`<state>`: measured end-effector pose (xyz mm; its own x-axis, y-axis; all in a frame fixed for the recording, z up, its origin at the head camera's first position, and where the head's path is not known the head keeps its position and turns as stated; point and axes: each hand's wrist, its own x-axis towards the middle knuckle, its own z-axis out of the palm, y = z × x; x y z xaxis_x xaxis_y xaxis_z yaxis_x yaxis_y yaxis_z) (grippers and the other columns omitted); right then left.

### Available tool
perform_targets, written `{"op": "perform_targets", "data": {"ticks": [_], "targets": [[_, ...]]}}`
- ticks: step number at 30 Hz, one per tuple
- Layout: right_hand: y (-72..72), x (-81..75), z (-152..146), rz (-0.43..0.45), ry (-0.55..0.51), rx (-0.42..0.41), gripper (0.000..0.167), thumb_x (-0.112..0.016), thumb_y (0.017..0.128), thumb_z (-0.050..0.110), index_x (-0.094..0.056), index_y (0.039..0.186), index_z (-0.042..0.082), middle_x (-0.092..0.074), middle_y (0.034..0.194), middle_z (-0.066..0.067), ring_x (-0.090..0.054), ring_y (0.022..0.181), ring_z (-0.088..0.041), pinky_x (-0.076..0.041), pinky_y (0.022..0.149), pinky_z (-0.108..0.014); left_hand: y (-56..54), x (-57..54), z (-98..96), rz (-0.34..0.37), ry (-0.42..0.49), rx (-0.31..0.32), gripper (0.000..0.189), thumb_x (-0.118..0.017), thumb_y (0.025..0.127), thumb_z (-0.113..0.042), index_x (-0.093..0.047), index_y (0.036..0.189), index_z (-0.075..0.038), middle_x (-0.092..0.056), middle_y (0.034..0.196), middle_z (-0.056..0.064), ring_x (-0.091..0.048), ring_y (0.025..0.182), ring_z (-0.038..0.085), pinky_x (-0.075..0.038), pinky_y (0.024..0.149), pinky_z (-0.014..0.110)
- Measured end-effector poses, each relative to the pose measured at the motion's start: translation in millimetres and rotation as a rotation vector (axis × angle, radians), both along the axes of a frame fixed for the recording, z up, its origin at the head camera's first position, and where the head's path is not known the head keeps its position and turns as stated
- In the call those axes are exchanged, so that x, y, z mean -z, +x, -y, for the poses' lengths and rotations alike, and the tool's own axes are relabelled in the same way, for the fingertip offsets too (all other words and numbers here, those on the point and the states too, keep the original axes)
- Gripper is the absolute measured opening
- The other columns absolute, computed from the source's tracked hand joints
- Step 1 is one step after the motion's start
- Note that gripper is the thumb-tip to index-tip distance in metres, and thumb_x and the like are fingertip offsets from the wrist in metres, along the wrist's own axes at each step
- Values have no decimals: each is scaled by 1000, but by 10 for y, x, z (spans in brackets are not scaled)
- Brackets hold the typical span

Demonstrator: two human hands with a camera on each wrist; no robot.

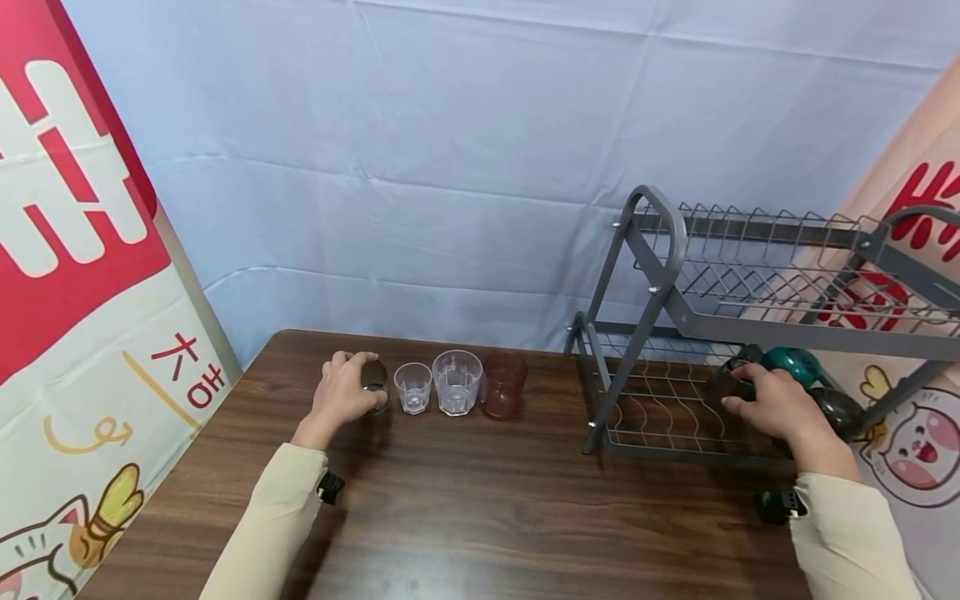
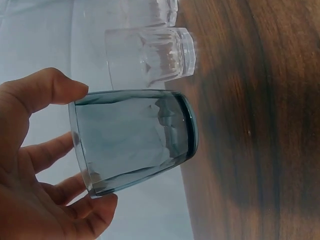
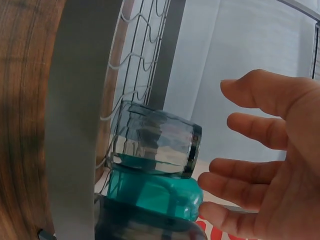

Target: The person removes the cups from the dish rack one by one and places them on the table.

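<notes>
My left hand point(image 1: 341, 392) is pinching the tinted glass point(image 2: 132, 142) by its rim, beside the clear cup point(image 1: 414, 388); I'm favouring light, even pressure. My right hand point(image 1: 783, 404), fingers apart, is hovering by the grey glass point(image 3: 155, 142).

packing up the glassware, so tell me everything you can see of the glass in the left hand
The glass is see-through, smoky blue-grey, with a thick, darker base and sides tapering towards it. It looks empty. The left hand holds it by the rim, mouth up, just left of a small clear cup. Whether its base touches the table is unclear.
</notes>
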<state>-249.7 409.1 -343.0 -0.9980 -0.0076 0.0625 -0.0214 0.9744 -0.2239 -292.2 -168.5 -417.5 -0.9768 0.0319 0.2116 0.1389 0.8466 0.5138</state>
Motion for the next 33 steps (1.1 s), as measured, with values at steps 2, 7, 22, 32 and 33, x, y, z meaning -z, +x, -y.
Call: {"op": "perform_targets", "data": {"ticks": [2,7,22,32,33], "targets": [[-10,-5,-12,-9,-1,9,56,-63,84,24,-41,120,-13,-34,111,-45,-38,99,-59,-36,75,-66,-21,3,0,1,6,0,62,-74,71,-23,-54,127,-8,-39,126,26,-37,103,42,-41,68,49],[-45,-2,-50,-26,-16,22,57,-62,85,24,-39,123,-12,-30,116,-46,-34,102,-61,-33,77,-67,-70,30,13,9,20,-1,60,-75,74,-23,-53,128,-6,-38,127,27,-36,108,44,-41,72,52],[-256,33,-152,13,-53,56,66,-62,85,23,-29,128,-15,-31,116,-46,-31,104,-62,-33,79,-67,-196,137,3,32,30,-1,60,-74,74,-24,-54,127,-6,-39,128,28,-36,111,47,-41,74,55],[-375,64,-156,93,-88,95,69,-61,86,23,-25,133,-13,-22,117,-48,-22,105,-66,-29,79,-68,-221,155,-34,41,-12,-8,59,-74,74,-24,-55,127,-8,-41,129,27,-39,109,46,-40,75,56],[-385,69,-163,100,-91,99,69,-60,86,23,-25,134,-13,-22,117,-48,-21,105,-67,-29,79,-69,-223,155,-37,44,-18,-5,59,-73,74,-25,-55,128,-8,-41,129,27,-39,109,46,-40,76,55]]}}
